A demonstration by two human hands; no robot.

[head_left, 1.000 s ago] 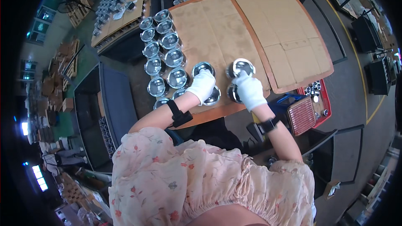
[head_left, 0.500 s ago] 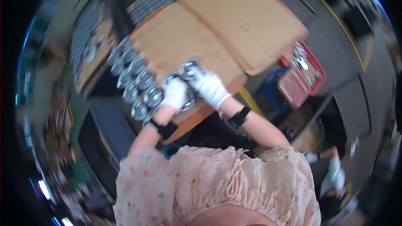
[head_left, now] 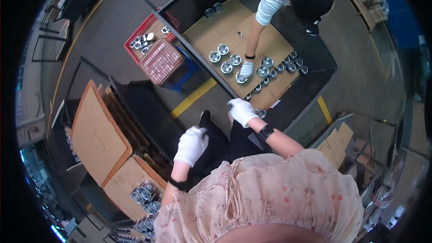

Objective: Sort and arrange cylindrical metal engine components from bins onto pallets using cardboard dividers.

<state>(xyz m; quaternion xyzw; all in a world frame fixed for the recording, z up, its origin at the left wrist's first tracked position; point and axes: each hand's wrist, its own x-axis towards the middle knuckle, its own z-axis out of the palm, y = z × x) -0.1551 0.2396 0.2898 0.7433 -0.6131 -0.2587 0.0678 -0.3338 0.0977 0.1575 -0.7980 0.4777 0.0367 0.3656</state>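
Note:
My left hand (head_left: 191,144) in a white glove hangs in front of my body over my dark trousers, fingers loosely apart and holding nothing. My right hand (head_left: 242,110), also gloved, reaches forward to the near edge of a cardboard-covered table (head_left: 211,27). A shiny metal bowl (head_left: 260,113) sits just to its right, and I see nothing in this hand. Several more metal bowls (head_left: 223,49) stand on that table. A person in a white top stands across it, with one gloved hand (head_left: 246,69) on a bowl.
A red crate (head_left: 140,31) with metal bowls and a red grid basket (head_left: 161,61) stand on the floor to the left, beside a blue stool (head_left: 186,71). Cardboard sheets (head_left: 96,135) and more bowls (head_left: 144,195) lie on the table at lower left. Yellow lines (head_left: 194,98) mark the floor.
I have turned away from the first cardboard table, which is now at lower left. Both hands have let go of the bowls they held and the other person's table is in front.

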